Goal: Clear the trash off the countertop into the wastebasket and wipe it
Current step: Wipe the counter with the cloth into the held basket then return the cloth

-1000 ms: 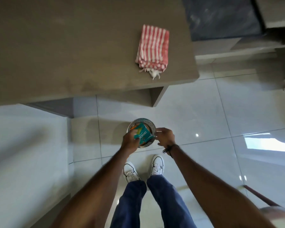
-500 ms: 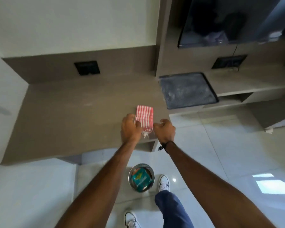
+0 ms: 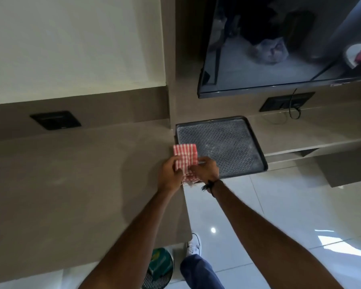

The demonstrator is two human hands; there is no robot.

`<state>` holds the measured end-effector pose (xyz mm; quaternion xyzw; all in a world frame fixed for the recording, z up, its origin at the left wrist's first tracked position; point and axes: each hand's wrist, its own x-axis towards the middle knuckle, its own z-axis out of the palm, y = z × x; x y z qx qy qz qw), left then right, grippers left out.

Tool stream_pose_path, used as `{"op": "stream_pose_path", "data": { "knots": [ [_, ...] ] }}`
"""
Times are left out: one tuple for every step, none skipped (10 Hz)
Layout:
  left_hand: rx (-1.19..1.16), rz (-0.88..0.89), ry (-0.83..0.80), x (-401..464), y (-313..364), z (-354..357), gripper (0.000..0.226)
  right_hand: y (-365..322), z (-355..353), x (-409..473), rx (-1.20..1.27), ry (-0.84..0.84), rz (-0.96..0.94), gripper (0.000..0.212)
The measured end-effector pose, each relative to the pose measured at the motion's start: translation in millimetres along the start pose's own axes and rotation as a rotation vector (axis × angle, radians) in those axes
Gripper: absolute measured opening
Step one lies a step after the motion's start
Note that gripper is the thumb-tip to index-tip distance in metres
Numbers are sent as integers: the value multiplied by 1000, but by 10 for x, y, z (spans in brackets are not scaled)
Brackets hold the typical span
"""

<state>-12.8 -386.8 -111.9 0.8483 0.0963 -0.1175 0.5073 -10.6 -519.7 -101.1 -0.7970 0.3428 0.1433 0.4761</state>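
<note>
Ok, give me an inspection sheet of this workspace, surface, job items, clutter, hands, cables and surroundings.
Surface: brown countertop, no trash seen on it.
Job's things: red striped cloth held at the counter's right edge; wastebasket on the floor below, green packet inside.
Clutter: nothing seen.
Grippers: left hand and right hand both grip the cloth.
Cables: one black cable hanging from the wall socket under the television.
Surroundings: dark patterned tray on the lower shelf, glossy tiled floor.

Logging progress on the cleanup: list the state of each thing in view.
Red-and-white striped cloth: folded, gripped by both hands.
Left hand: closed on it.
Right hand: closed on it.
Round mesh wastebasket: holds green packaging.
Brown countertop: trash-free.
Dark textured tray: empty.
Wall-mounted TV: off.
</note>
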Motion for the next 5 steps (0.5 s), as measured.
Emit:
{"op": "stream_pose_path", "data": {
  "knots": [
    [144,46,-14,220,190,249,43,-18,-120,299,-3,6,9,44],
    [362,81,-105,381,280,444,30,31,-172,527,-72,4,23,46],
    [433,79,-163,392,298,435,30,38,-204,574,-103,9,22,42],
    [377,100,-168,331,379,106,31,-90,-239,431,-225,57,-4,50],
    [390,135,-129,295,453,-276,33,-269,-270,240,-233,135,-82,51]
  ]
}}
